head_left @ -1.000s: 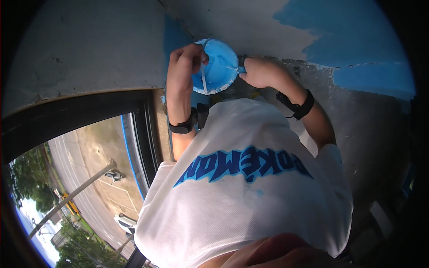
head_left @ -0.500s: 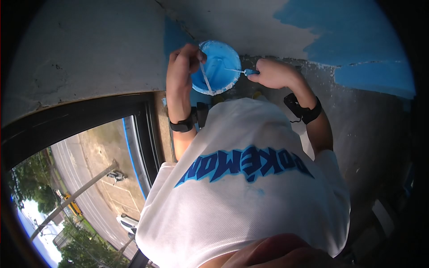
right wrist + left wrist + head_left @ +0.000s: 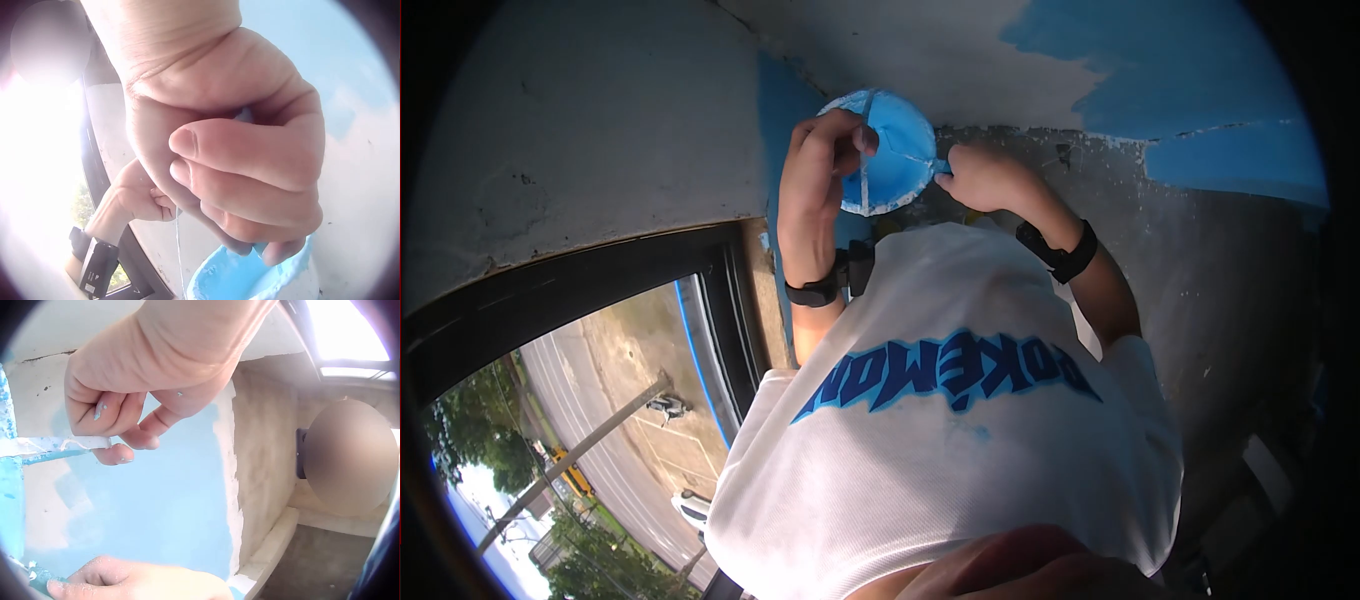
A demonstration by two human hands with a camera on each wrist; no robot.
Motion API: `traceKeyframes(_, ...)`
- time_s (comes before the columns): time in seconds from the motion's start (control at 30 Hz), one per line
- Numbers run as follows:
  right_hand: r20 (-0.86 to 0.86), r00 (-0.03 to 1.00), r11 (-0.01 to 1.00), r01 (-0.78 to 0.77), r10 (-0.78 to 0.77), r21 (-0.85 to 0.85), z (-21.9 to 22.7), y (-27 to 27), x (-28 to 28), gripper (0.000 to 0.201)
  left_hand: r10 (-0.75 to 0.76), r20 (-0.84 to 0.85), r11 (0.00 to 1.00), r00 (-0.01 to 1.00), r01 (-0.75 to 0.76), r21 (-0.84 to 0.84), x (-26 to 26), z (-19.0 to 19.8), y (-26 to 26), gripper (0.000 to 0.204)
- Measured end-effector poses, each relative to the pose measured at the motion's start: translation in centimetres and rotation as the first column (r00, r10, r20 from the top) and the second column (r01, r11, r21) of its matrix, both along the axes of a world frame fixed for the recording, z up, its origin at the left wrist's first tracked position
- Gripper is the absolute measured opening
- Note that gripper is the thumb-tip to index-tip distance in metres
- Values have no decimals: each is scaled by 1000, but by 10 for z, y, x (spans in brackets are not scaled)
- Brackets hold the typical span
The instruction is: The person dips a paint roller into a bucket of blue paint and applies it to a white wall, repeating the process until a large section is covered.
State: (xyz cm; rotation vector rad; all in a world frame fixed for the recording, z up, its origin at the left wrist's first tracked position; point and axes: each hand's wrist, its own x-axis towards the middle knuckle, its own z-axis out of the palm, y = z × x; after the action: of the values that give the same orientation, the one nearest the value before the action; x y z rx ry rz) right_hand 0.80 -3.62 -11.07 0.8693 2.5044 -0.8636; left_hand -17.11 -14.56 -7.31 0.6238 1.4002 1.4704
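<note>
A bucket with light blue paint hangs in front of the person's body, a pale flat strap crossing its mouth. My left hand curls round this strap; in the left wrist view the same hand grips the paint-flecked strap. At the bucket's right rim, my right hand holds the blue handle of a tool whose thin rod reaches over the paint. The tool's far end cannot be made out. In the right wrist view my curled right fingers mostly hide the handle, above the bucket.
A window lies at the left, with a road and trees outside. Grey walls carry blue painted patches. A speckled grey floor spreads at the right. The shirt front fills the lower middle.
The right hand went outward with the tool, then came back in toward the bucket's rim. The left hand has shifted slightly right, and the strap's slant across the bucket has changed.
</note>
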Motion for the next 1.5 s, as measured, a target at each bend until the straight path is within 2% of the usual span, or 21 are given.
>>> traceKeyframes(0.17,-8,999,994,46,-47,-100,4,-4,1,40,17,47,1000,999,-16,-5,2,3,4,26)
traceKeyframes(0.3,-72,996,993,39,-47,-108,7,-2,10,42,70,-6,998,998,-70,6,-4,6,4,25)
traceKeyframes(0.37,-82,993,991,70,-79,-116,14,-8,15,44,127,83,991,988,-130,24,-14,4,-2,23)
traceKeyframes(0.5,-72,990,986,109,-119,-125,16,-22,27,45,159,66,987,985,-160,3,-24,-3,-11,23)
traceKeyframes(0.57,-130,981,988,139,-146,-63,15,-30,38,40,135,76,990,988,-137,21,-27,-10,-12,24)
traceKeyframes(0.7,-189,961,979,204,-201,-6,-12,-45,61,30,107,161,992,981,-116,43,-34,-26,-17,24)
traceKeyframes(0.77,-316,907,960,259,-279,-105,-36,-45,77,25,91,162,993,983,-102,61,-31,-27,-17,24)
traceKeyframes(0.8,-316,910,963,251,-269,-96,-49,-45,85,25,98,166,991,981,-111,69,-31,-28,-16,24)
traceKeyframes(0.87,-371,858,930,286,-356,-232,-76,-46,97,27,83,157,993,984,-95,74,-30,-30,-14,23)
traceKeyframes(0.97,-299,886,918,271,-356,-290,-93,-45,101,29,83,124,994,989,-91,59,-26,-25,-14,23)
traceKeyframes(1.1,-246,875,897,353,-417,-266,-99,-42,109,32,123,70,991,990,-127,45,-22,-20,-11,22)
traceKeyframes(1.2,-318,844,896,366,-433,-250,-110,-46,115,32,134,49,986,990,-138,88,-25,-10,-11,24)
traceKeyframes(1.27,-424,771,878,382,-475,-290,-106,-54,110,31,133,46,986,990,-136,91,-27,-11,-14,24)
traceKeyframes(1.5,-457,721,854,430,-521,-294,-110,-60,89,28,100,93,983,991,-112,143,-32,-17,-13,25)
